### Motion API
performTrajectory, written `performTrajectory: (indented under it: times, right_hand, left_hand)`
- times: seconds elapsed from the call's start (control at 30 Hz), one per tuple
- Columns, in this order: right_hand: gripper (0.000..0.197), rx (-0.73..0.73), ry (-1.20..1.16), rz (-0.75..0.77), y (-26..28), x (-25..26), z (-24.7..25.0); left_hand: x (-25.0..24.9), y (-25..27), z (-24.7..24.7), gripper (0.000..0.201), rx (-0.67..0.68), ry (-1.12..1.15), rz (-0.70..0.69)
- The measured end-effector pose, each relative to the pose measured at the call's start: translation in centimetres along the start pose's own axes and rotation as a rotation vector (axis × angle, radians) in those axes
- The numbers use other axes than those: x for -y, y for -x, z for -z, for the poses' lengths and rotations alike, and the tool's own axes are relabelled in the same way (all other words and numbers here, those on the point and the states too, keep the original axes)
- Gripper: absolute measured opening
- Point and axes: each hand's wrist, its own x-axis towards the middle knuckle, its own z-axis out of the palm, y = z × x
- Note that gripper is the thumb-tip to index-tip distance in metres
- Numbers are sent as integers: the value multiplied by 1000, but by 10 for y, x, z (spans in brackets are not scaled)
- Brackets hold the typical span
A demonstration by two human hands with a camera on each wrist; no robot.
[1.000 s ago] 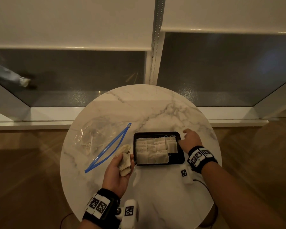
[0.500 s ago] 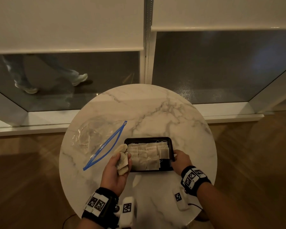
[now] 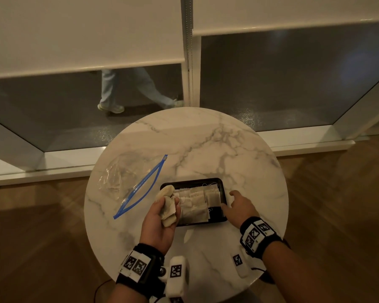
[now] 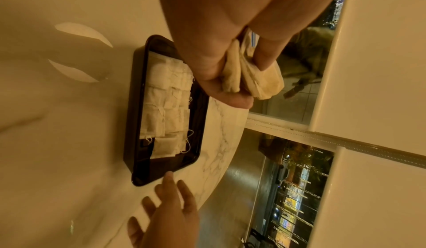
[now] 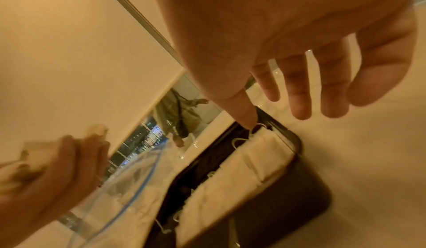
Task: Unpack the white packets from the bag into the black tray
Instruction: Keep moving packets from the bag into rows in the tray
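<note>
The black tray (image 3: 190,181) sits near the front of the round marble table, with several white packets (image 3: 195,206) laid flat in it. My left hand (image 3: 160,217) hovers at the tray's left end and grips a bunch of white packets (image 3: 165,193); the left wrist view shows the bunch (image 4: 248,75) pinched between thumb and fingers. My right hand (image 3: 229,201) is open with spread fingers at the tray's right end, one fingertip (image 4: 169,176) at the tray's corner (image 4: 140,181). The clear bag (image 3: 123,178) with a blue zip lies flat to the left.
The table (image 3: 206,145) is small and round, its edge close on every side, with wooden floor below. Behind it is a low window under white blinds, where a passer-by's legs (image 3: 118,92) show outside.
My right hand came from the tray's far right corner to its right end and now has its fingers spread. The tray sits closer to my left hand, which keeps its bunch. A passer-by crosses outside.
</note>
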Motion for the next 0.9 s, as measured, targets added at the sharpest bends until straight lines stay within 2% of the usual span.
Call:
performTrajectory:
  times: [0.1,0.13,0.2,0.27,0.37,0.47,0.57,0.73,0.9]
  right_hand:
    - [16,-84,-198,161,26,25,18]
    - [9,-51,-299,246,36,35,25]
    - [8,118,-429,425,57,57,36]
    - [8,236,-466,518,70,71,42]
    - [13,200,-469,494,79,77,42]
    - [10,218,-515,443,87,76,44]
    - [9,281,-641,391,93,69,51]
    - [9,327,-828,305,102,57,65]
    - [8,458,-1159,170,105,44,77]
  left_hand:
    - [6,7,-8,28,60,-91,-55]
    - [8,10,-11,28,83,-139,-75]
    - [14,16,-18,29,119,-201,-100]
    - [20,22,-25,30,149,-225,-106]
    - [29,30,-33,34,187,-233,-107]
    - [38,36,-36,35,201,-219,-114]
    - [42,42,-36,35,204,-201,-124]
    - [43,47,-33,35,126,-132,-122]
    - [46,52,-29,35,74,10,-64]
